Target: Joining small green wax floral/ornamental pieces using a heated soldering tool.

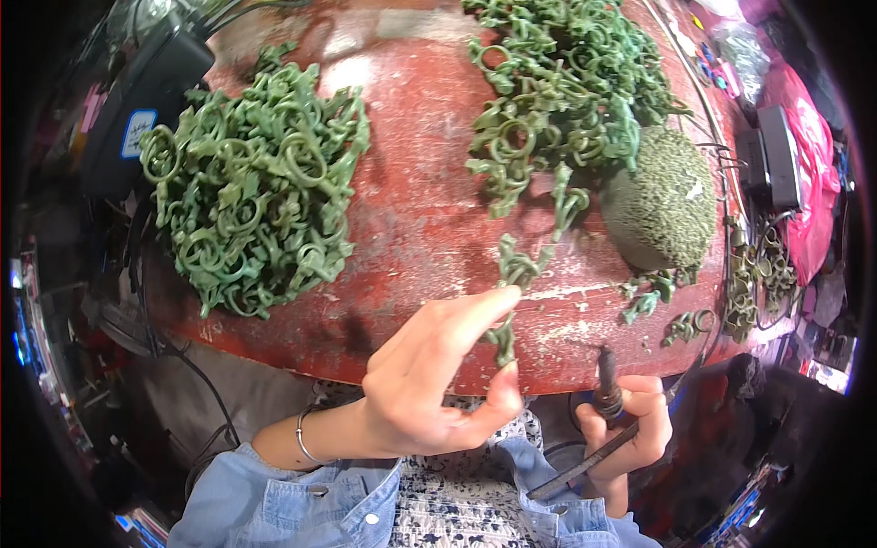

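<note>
Our left hand (434, 374) pinches a curly green piece (501, 340) left of the speckled dome (662, 201); on the dome's near side, our right hand (635, 425) grips a corded pen-like tool (606, 379). We should pinch lightly yet steadily, lest the thin piece bend.

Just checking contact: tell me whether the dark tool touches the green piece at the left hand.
Apart: the head view shows red tabletop between the dark tool and the green piece.

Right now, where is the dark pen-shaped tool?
In the head view, the dark pen-shaped tool is in the right hand, by the near edge of the red table, right of the left hand.
</note>
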{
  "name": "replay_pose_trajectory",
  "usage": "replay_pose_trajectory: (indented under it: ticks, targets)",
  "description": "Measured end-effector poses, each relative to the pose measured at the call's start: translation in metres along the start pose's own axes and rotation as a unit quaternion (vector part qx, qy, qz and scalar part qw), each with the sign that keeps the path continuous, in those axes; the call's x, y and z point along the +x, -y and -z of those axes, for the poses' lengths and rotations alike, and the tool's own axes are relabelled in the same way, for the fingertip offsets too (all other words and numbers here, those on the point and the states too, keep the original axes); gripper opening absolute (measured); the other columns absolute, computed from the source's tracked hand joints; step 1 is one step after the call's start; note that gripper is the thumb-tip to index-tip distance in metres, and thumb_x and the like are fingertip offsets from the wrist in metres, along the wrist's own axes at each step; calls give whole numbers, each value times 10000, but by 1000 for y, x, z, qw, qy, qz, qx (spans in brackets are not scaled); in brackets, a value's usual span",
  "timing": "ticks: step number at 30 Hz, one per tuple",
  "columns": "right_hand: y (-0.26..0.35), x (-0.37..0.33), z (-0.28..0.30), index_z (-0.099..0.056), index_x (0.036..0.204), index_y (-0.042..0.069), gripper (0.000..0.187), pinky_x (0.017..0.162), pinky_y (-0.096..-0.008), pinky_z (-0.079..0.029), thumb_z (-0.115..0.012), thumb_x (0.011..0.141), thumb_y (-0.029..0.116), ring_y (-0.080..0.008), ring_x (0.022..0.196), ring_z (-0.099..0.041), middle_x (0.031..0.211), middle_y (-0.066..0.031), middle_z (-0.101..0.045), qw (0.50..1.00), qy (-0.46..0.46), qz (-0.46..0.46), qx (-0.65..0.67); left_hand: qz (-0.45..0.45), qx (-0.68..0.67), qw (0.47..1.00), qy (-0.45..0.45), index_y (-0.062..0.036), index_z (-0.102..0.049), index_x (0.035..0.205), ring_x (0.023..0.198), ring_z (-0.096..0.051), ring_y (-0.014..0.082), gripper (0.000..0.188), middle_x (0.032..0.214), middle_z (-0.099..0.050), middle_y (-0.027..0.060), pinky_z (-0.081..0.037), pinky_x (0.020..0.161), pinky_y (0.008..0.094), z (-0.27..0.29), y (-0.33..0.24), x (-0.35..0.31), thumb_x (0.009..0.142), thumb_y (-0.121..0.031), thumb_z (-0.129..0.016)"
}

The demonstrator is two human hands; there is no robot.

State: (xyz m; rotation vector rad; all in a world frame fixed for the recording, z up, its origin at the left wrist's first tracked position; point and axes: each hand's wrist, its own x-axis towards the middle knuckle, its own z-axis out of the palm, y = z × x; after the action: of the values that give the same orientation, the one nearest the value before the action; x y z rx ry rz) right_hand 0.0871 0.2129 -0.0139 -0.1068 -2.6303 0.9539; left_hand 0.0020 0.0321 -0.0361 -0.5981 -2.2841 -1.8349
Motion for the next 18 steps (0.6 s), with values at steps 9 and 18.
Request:
replay_pose_trajectory:
  ticks: [9,18]
  targets:
    - [-3,6,-7,-536,786,18,409,473,-277,-476,-834,572,199,-206,531,-595,686,-117,-593,995,96,32,-3,-32,45,998,12,96,-503,1098,764,-608,198,505,907,-596,175,-494,679,260,3,5,1,622,7,-645]
    - [1,7,-7,-536,781,26,413,485,-281,-485,-841,553,186,-219,546,-608,675,-123,-602,994,106,23,-19,-36,39,999,9,101,-502,1094,757,-607,199,506,914,-595,181,-493,666,257,3,5,1,616,15,-642]
